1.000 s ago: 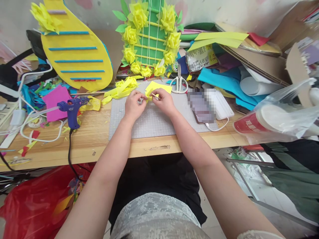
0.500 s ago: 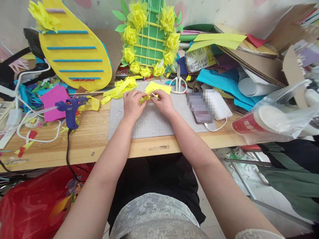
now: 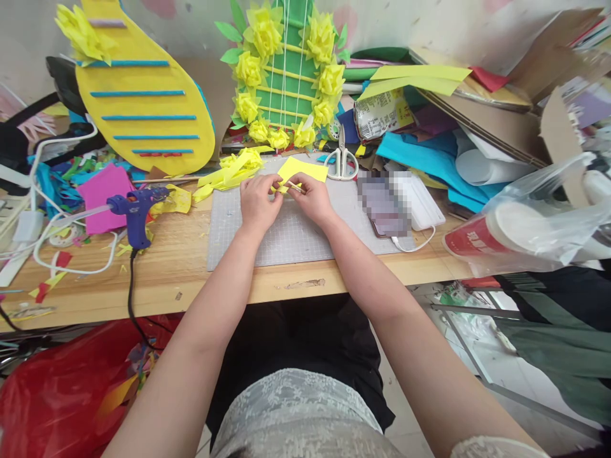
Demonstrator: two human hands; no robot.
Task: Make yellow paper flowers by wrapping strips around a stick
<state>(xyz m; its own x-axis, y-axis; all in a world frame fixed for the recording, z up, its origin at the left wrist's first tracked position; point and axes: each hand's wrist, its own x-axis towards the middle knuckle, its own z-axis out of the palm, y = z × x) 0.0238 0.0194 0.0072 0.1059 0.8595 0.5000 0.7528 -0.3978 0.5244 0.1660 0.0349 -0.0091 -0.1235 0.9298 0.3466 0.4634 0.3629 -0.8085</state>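
Over the grey cutting mat my two hands nearly meet. My left hand is closed, pinching a small piece of yellow paper that the fingers mostly hide. A thin pale stick sits between the fingertips of my right hand, close to that piece. Just behind the hands lies a flat yellow paper sheet. Bunched yellow crepe paper pieces lie to the left of it, and white-handled scissors rest to its right.
A blue glue gun with a black cable stands at left. Behind are a yellow cut-out with blue bars and a green board ringed by yellow paper flowers. At right are a phone, a power bank and a bagged cup.
My left hand has shifted very slightly to the right. The stick in my right hand shows more clearly, and the yellow piece is more covered by my fingers.
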